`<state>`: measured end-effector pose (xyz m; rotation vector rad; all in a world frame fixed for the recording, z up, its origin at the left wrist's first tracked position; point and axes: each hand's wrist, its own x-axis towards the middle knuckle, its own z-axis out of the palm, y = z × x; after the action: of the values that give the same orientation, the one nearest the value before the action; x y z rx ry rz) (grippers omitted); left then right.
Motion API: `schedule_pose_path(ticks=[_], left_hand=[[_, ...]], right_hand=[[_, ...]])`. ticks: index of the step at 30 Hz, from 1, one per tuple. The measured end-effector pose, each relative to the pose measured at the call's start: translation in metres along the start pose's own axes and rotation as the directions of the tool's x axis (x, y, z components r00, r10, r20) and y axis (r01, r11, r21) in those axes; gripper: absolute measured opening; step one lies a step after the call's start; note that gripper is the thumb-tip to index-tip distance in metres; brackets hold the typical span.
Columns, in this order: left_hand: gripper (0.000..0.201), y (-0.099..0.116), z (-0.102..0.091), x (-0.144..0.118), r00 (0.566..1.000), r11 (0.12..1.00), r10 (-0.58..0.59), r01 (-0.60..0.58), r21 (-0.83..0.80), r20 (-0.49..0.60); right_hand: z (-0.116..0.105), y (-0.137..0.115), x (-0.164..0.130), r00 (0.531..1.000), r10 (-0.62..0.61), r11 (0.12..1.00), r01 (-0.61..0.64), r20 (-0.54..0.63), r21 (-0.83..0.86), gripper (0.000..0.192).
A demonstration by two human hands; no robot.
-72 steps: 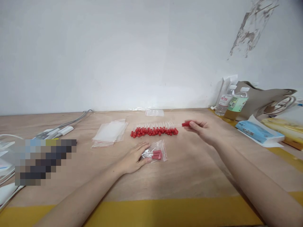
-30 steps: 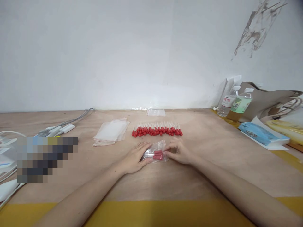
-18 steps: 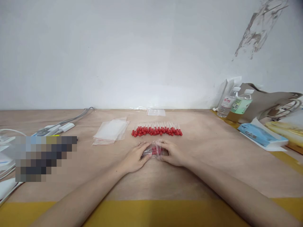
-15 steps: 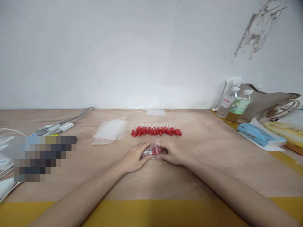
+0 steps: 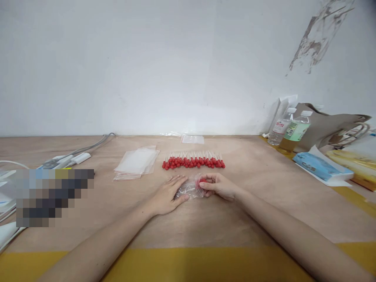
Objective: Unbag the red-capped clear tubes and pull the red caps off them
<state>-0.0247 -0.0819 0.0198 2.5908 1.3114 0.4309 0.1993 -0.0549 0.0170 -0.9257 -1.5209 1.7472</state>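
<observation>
left hand [image 5: 169, 196]: we are seeing it lying spread, thumb apart from fingers, pressing the clear bag [image 5: 188, 191] onto the worktop [image 5: 205, 231]
right hand [image 5: 219, 187]: we are seeing it closed, fingertips gripping something red [image 5: 202, 183] at the bag's right end; we are not making out how many pieces
clear bag: lying between both hands and touching both, right end looking like the mouth
red-tipped sticks [image 5: 194, 161]: lying in a row just beyond the hands, pale ends pointing wallward
flat bags [image 5: 136, 162]: lying stacked left of the row
step in hand: we are judging it as handling red ends at the mouth while the left hand is steadying; inside or outside the film, we are not telling
next move: we are reckoning it's calling for a firm left press and a light right pinch
</observation>
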Motion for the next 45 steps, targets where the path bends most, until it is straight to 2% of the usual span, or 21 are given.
schedule_pose_path(ticks=[3,5,7,10,12,13,15,17,18,19,20,22,25,28,32,35,39,42,45], left_hand=[[0.059,-0.001,0.0,0.0,1.0,1.0,0.001,-0.001,0.005,0.007],[0.059,-0.002,0.0,0.0,1.0,1.0,0.014,-0.014,0.012,0.01],[0.06,-0.003,-0.002,-0.001,1.0,1.0,0.021,-0.021,0.02,0.016],[0.062,-0.005,-0.004,-0.004,1.0,1.0,0.012,-0.013,0.023,0.028],[0.063,-0.006,-0.005,-0.005,0.999,1.0,0.006,-0.008,0.03,0.041],[0.063,-0.006,-0.005,-0.006,0.999,0.999,0.004,-0.006,0.035,0.049],[0.063,-0.007,-0.005,-0.006,0.998,0.999,-0.001,-0.003,0.049,0.066],[0.062,-0.008,-0.004,-0.007,0.997,0.998,-0.002,-0.002,0.057,0.076],[0.062,-0.008,-0.004,-0.007,0.997,0.998,-0.002,-0.003,0.058,0.078],[0.062,-0.009,-0.003,-0.007,0.997,0.998,-0.001,-0.004,0.056,0.077],[0.062,-0.009,-0.003,-0.007,0.997,0.999,0.002,-0.006,0.054,0.076],[0.062,-0.009,-0.003,-0.007,0.997,0.999,0.002,-0.006,0.051,0.077],[0.062,-0.01,-0.003,-0.007,0.996,0.999,-0.002,-0.002,0.049,0.085],[0.062,-0.011,-0.002,-0.006,0.997,0.999,0.004,-0.008,0.042,0.08],[0.062,-0.01,-0.002,-0.006,0.997,0.999,0.007,-0.01,0.042,0.077],[0.062,-0.009,-0.002,-0.007,0.997,0.999,-0.002,-0.003,0.05,0.082],[0.062,-0.009,-0.003,-0.007,0.997,0.999,0.003,-0.007,0.051,0.077],[0.062,-0.01,-0.003,-0.007,0.997,0.999,0.01,-0.013,0.045,0.072],[0.062,-0.009,-0.003,-0.006,0.997,0.999,-0.002,-0.002,0.047,0.082]], right_hand=[[0.0,-0.002,0.0,0.998,0.032,0.999,-0.033,-0.046,-0.01,0.03],[-0.008,-0.006,-0.001,0.991,0.063,0.998,-0.065,-0.114,-0.012,0.027],[-0.026,-0.014,-0.005,0.978,0.064,0.998,-0.068,-0.2,-0.016,0.022],[-0.06,-0.03,-0.015,0.949,-0.043,0.998,0.027,-0.312,-0.054,0.021],[-0.081,-0.04,-0.02,0.88,-0.196,0.979,0.149,-0.432,-0.141,0.022],[-0.09,-0.043,-0.021,0.823,-0.284,0.956,0.206,-0.492,-0.208,0.024],[-0.102,-0.044,-0.017,0.68,-0.477,0.869,0.268,-0.557,-0.416,0.027],[-0.107,-0.04,-0.007,0.567,-0.659,0.7,0.222,-0.495,-0.678,0.029],[-0.108,-0.036,-0.001,0.546,-0.726,0.585,0.171,-0.418,-0.792,0.029],[-0.108,-0.031,0.005,0.55,-0.767,0.462,0.117,-0.33,-0.879,0.028],[-0.107,-0.027,0.01,0.573,-0.781,0.345,0.066,-0.248,-0.936,0.028],[-0.103,-0.019,0.019,0.638,-0.757,0.172,-0.012,-0.14,-0.985,0.029],[-0.099,-0.011,0.025,0.718,-0.692,0.041,-0.071,-0.08,-0.997,0.033],[-0.098,-0.008,0.026,0.769,-0.639,-0.034,-0.027,0.001,-0.999,0.036],[-0.099,-0.007,0.025,0.791,-0.606,-0.079,0.035,0.076,-0.996,0.037],[-0.099,-0.008,0.024,0.806,-0.586,-0.083,0.043,0.084,-0.996,0.038],[-0.098,-0.003,0.022,0.822,-0.568,-0.014,0.02,0.024,-1.0,0.046],[-0.099,0.004,0.02,0.803,-0.596,0.06,0.03,-0.012,-0.998,0.048],[-0.103,0.004,0.019,0.773,-0.634,0.097,0.045,-0.027,-0.994,0.046]])
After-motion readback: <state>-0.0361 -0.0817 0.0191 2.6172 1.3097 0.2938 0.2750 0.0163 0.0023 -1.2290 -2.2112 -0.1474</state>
